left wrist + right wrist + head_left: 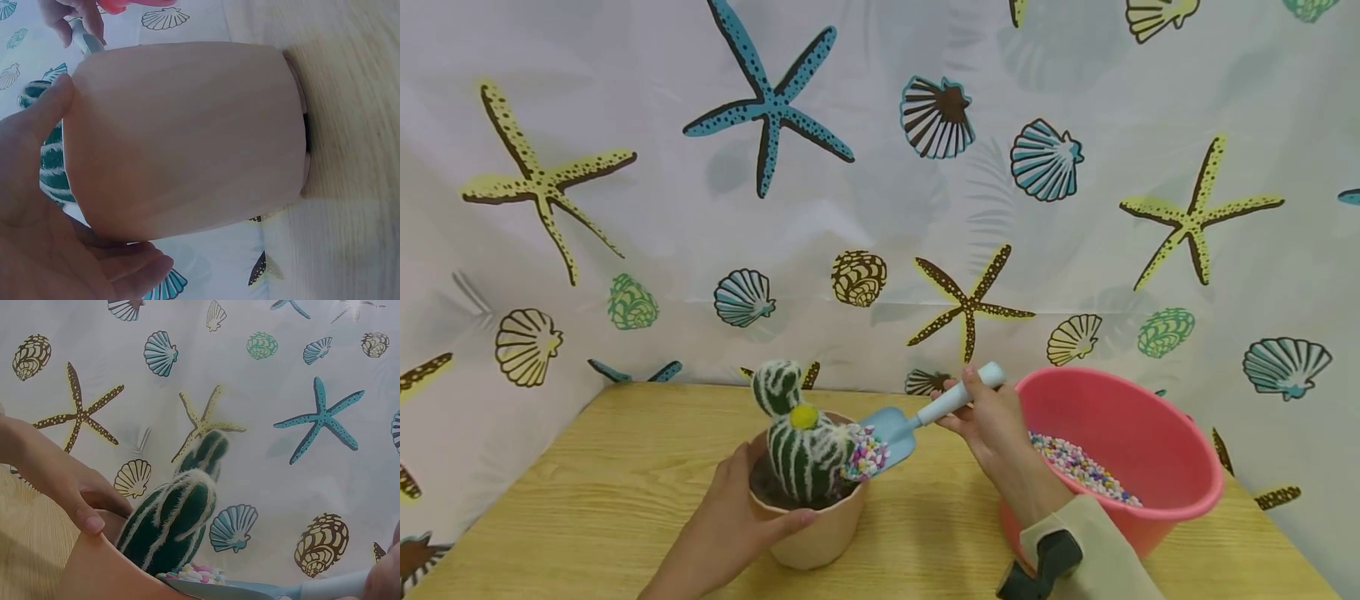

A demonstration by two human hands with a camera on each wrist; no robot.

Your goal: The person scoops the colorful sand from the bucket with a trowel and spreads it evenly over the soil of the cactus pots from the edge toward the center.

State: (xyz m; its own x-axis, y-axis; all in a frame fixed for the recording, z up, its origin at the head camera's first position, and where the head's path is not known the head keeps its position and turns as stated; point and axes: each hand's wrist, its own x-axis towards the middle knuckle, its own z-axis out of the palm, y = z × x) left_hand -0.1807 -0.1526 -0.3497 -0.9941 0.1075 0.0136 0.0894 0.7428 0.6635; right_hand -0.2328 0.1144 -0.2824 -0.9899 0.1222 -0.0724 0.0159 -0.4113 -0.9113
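Note:
A terracotta-coloured flower pot [817, 533] stands on the wooden table, holding dark soil and a green cactus [797, 462] with white fuzzy stripes and a yellow pompom. My left hand [730, 512] grips the pot by its left side, thumb along the near rim; the left wrist view shows the pot wall [187, 144] up close. With my right hand [996, 417] I hold a light blue trowel [955, 402] by its handle. Its blade reaches over the pot's right rim, bearing multicoloured pebbles [867, 454] beside the cactus. In the right wrist view the pebbles [199, 573] lie against the cactus base.
A pink bucket [1157, 450] stands right of the pot, under my right forearm, with more multicoloured pebbles [1086, 468] inside. The wooden table [602, 492] ends at a white curtain [880, 208] printed with starfish and shells. A black wrist strap [1058, 554] sits on my right sleeve.

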